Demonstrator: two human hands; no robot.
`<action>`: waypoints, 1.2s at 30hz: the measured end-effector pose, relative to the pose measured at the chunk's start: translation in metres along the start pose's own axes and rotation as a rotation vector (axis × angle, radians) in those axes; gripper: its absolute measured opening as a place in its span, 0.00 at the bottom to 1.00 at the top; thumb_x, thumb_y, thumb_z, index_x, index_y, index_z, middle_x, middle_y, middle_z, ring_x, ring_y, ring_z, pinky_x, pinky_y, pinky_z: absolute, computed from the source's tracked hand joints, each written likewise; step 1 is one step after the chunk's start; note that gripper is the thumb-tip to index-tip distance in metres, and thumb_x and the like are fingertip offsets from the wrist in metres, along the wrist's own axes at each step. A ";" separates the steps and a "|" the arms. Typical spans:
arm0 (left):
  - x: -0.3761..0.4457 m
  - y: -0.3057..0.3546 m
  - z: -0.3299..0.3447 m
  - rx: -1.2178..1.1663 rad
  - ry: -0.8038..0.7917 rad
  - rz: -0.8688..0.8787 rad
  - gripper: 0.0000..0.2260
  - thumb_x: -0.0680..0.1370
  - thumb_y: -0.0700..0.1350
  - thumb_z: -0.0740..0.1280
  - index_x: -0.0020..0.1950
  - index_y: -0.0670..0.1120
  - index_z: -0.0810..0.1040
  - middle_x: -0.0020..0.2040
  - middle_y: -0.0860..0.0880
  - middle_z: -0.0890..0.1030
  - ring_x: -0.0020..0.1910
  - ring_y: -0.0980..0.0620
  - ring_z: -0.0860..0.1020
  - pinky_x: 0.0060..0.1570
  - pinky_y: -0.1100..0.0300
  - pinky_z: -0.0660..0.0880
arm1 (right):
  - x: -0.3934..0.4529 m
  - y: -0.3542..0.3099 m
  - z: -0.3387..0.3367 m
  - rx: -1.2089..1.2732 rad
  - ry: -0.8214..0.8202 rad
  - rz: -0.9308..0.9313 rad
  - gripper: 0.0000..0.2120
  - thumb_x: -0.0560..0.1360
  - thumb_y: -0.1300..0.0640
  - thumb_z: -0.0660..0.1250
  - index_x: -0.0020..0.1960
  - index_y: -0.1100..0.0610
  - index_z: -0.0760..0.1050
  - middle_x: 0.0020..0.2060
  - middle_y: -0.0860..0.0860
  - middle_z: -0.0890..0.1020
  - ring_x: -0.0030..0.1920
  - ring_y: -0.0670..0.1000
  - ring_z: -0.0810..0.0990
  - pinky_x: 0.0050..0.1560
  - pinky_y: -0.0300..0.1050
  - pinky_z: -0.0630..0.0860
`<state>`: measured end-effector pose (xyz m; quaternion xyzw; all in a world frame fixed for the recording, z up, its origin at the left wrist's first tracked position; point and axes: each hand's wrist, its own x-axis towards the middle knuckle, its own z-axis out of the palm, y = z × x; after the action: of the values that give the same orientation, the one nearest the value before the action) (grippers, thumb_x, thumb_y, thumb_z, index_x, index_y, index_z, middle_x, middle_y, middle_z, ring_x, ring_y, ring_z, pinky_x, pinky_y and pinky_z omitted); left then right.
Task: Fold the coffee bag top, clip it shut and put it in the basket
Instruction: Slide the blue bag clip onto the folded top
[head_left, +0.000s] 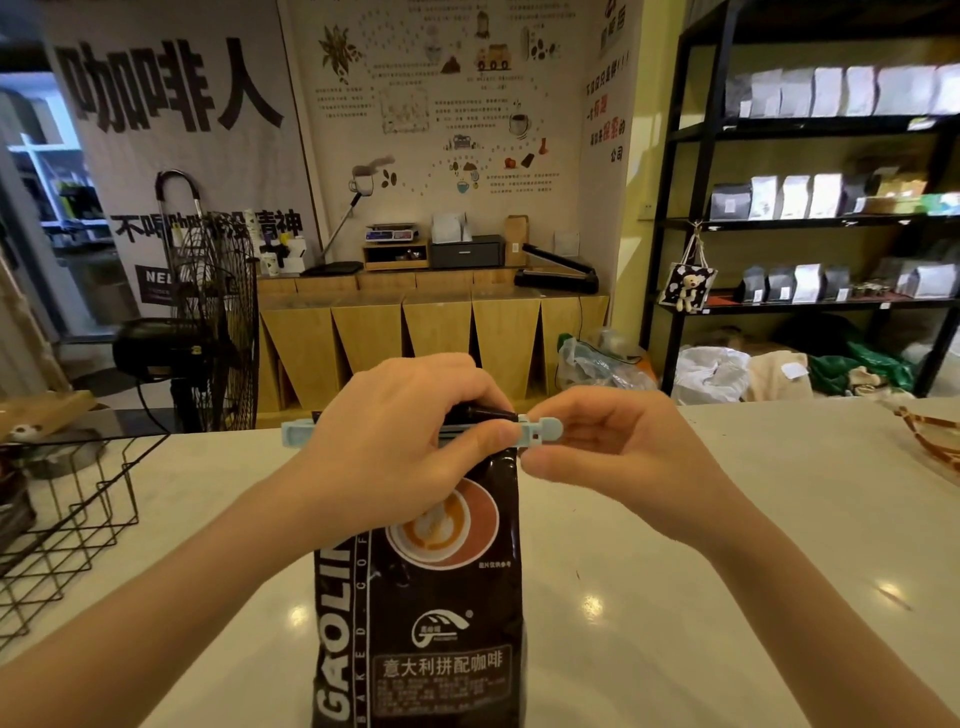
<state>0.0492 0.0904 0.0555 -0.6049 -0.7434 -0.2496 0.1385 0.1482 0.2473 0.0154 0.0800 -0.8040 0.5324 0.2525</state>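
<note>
A dark brown coffee bag (431, 613) with a latte picture stands upright on the white counter in front of me. Its top is folded over, and a pale blue bar clip (540, 431) lies across the fold. My left hand (400, 431) covers the folded top and the middle of the clip, pinching both. My right hand (618, 447) pinches the clip's right end between thumb and fingers. The clip's left tip sticks out past my left hand. A black wire basket (78, 514) stands on the counter at the far left.
The white counter (727, 597) stretches to the right, with a brown strap-like object (930, 441) at its far right edge. Beyond it stand a floor fan (218, 312), a wooden sideboard and black shelves (810, 218) holding coffee bags.
</note>
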 end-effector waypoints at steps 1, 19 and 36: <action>-0.001 0.000 0.000 0.018 0.007 0.012 0.18 0.70 0.60 0.55 0.48 0.53 0.78 0.37 0.61 0.75 0.37 0.61 0.75 0.36 0.66 0.70 | 0.000 0.001 0.002 -0.020 0.020 -0.022 0.09 0.63 0.54 0.70 0.43 0.52 0.81 0.36 0.46 0.83 0.39 0.47 0.82 0.41 0.36 0.79; -0.009 0.007 0.010 0.223 0.127 0.174 0.11 0.73 0.52 0.60 0.43 0.47 0.77 0.37 0.52 0.78 0.36 0.58 0.70 0.36 0.62 0.66 | -0.005 -0.006 -0.005 -0.279 0.002 -0.162 0.09 0.65 0.47 0.68 0.43 0.49 0.80 0.38 0.43 0.80 0.38 0.45 0.77 0.39 0.35 0.75; -0.003 0.003 -0.009 0.072 -0.100 0.078 0.22 0.69 0.64 0.54 0.57 0.57 0.74 0.44 0.62 0.78 0.42 0.64 0.76 0.40 0.69 0.73 | -0.001 -0.002 -0.013 -0.151 -0.091 -0.071 0.09 0.64 0.48 0.70 0.43 0.49 0.79 0.40 0.46 0.82 0.42 0.49 0.81 0.46 0.44 0.79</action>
<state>0.0520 0.0833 0.0625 -0.6396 -0.7339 -0.1864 0.1325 0.1540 0.2577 0.0204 0.1135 -0.8493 0.4565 0.2397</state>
